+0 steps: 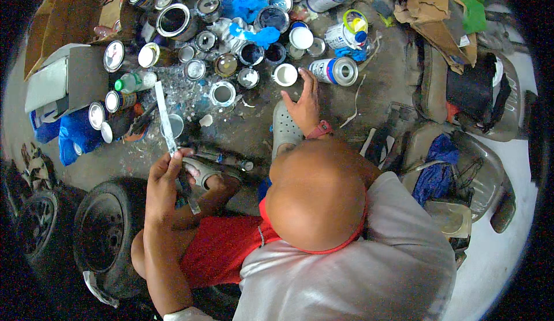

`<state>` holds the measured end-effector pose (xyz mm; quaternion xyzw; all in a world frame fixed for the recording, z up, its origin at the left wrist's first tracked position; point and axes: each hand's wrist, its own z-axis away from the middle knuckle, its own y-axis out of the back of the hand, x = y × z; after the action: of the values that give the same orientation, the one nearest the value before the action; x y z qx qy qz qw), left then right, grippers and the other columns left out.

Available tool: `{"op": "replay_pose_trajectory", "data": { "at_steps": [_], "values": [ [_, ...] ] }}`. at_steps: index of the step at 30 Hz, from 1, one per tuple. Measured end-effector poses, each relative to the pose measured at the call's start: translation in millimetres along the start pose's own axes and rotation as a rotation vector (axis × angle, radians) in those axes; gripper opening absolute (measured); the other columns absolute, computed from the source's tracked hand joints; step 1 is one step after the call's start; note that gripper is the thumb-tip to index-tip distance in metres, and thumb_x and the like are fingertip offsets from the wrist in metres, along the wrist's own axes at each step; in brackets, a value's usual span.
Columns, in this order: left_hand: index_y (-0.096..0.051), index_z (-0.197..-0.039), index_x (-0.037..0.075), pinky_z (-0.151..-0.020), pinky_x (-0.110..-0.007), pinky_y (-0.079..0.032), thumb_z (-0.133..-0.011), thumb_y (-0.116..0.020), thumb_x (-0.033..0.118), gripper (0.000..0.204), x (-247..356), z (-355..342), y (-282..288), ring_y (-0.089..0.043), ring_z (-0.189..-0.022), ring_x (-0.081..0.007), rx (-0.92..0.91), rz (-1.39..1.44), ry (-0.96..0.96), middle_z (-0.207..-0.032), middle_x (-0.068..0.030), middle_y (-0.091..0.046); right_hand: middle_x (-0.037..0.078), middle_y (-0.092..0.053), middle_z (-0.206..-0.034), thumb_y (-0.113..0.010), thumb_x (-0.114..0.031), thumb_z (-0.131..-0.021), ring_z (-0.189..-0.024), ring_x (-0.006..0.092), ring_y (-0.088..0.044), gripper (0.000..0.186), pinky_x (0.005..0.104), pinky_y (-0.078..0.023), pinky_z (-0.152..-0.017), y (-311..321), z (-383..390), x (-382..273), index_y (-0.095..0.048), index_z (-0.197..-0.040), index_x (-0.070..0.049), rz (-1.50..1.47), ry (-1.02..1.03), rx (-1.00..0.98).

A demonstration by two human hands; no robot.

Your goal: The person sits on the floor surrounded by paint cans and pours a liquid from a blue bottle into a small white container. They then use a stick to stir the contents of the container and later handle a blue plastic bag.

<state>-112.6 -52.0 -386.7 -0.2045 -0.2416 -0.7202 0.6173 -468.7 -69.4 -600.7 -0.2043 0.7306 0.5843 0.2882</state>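
My left hand (169,174) is closed around a long flat paint stick (162,104), pale and smeared, its upper end pointing away from me. Below the fist, the stick's lower end shows near my knee. Beyond the stick stands a cup with a greyish inside (172,126). My right hand (304,104) stretches forward with its fingers apart, at the near right side of a small can of white paint (285,75). Whether its fingertips touch the can, I cannot tell. A larger can lying on its side (334,71) is just right of those fingertips.
Several paint cans (223,93) crowd the stained floor ahead, with blue gloves (251,3) among them. A green-capped bottle (131,83) lies left, near a cardboard box (66,78). Tyres (104,228) stand near left. Plastic chairs (456,165) are on the right.
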Motion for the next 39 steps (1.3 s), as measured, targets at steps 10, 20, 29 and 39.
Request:
{"op": "replay_pose_trajectory", "data": {
  "at_steps": [10,20,29,39],
  "values": [
    [-0.073,-0.118,0.004,-0.07,-0.026,-0.049,-0.111,-0.054,0.033,0.035,-3.1,-1.8,2.5,-0.062,-0.071,-0.0111,-0.021,-0.01,-0.043,-0.082,-0.0045,-0.07,0.022,-0.049,-0.146,-0.085,-0.014,-0.081,-0.137,0.0421,-0.048,0.08,0.0509,-0.04,-0.116,2.5,-1.6,-4.8,-0.043,-0.148,-0.004,-0.011,-0.02,0.006],
    [-0.073,-0.118,0.006,-0.07,-0.025,-0.048,-0.111,-0.053,0.035,0.036,-1.1,0.9,2.0,-0.061,-0.071,-0.0098,-0.005,-0.036,-0.02,-0.081,-0.0024,-0.07,0.022,-0.048,-0.147,-0.083,-0.014,-0.083,-0.137,0.0421,-0.047,0.078,0.0501,-0.039,-0.117,-0.3,-2.3,-7.4,-0.042,-0.149,-0.004,-0.02,-0.036,-0.011],
    [-0.073,-0.119,0.006,-0.07,-0.025,-0.048,-0.111,-0.053,0.035,0.036,-1.2,1.1,1.1,-0.061,-0.07,-0.0101,-0.003,-0.027,-0.017,-0.081,-0.0028,-0.07,0.022,-0.047,-0.148,-0.082,-0.013,-0.084,-0.138,0.0416,-0.047,0.078,0.0502,-0.039,-0.117,-0.6,-4.4,-10.9,-0.042,-0.149,-0.003,-0.03,-0.032,-0.01],
    [-0.073,-0.121,0.006,-0.068,-0.023,-0.048,-0.111,-0.054,0.034,0.035,3.4,1.8,0.1,-0.061,-0.07,-0.0081,0.005,-0.018,0.024,-0.082,-0.0025,-0.07,0.022,-0.048,-0.147,-0.082,-0.014,-0.084,-0.137,0.0414,-0.047,0.076,0.0497,-0.039,-0.117,-4.4,-17.2,-3.7,-0.043,-0.148,-0.003,0.013,0.026,0.027]
  ]
}}
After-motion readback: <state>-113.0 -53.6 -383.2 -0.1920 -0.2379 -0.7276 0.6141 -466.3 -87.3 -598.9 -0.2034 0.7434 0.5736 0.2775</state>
